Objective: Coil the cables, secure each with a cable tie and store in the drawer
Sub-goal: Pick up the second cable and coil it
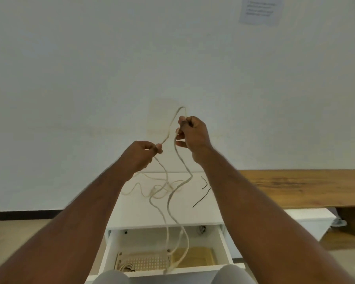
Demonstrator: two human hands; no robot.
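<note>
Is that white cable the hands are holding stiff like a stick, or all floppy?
Probably floppy: the white cable droops from both hands in loose curves and dangles into the open drawer. It looks light, since the left hand and right hand lift it with fingertips only.

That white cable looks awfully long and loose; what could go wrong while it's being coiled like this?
Both hands, left and right, hold only a short loop of the white cable. The rest trails over the cabinet top into the open drawer, so it might snag on the drawer's edge. Slack lies looped on the top and could tangle. Pulled cable may also sweep the black cable ties off.
</note>
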